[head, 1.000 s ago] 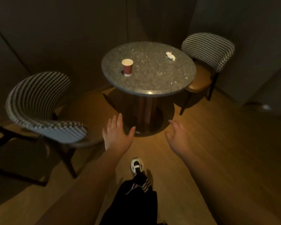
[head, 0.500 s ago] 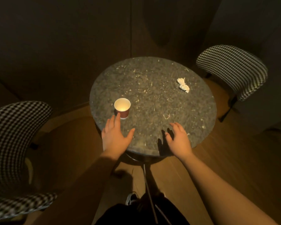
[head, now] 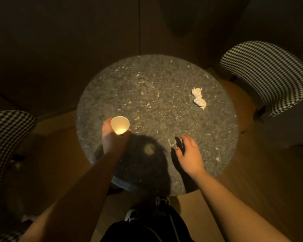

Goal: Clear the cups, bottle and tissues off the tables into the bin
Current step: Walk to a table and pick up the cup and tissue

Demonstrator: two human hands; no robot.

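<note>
From your head camera you look straight down on a round table [head: 157,81] with a dark speckled stone top, lit from above so that your own shadow falls over its near edge. It stands on a wooden floor [head: 252,172] against dark wall panels [head: 77,41]. A chair with a black-and-white checked back [head: 264,74] sits just beside the table on your right, and another checked chair [head: 5,137] is at your left, partly cut off by the edge of the view.

Your left hand [head: 110,137] is wrapped around a paper cup [head: 120,124], fingers on its far side and thumb on the near side, gripping it above the left part of the table. The cup is tipped towards you so you see into its pale inside; the bottom glows in the light, and you cannot tell whether anything is in it.

Your right hand [head: 189,152] hovers over the near right part of the table, fingers loosely spread and holding nothing.

A crumpled white tissue [head: 198,98] lies on the right side of the table, well apart from both hands and near the right chair.
</note>
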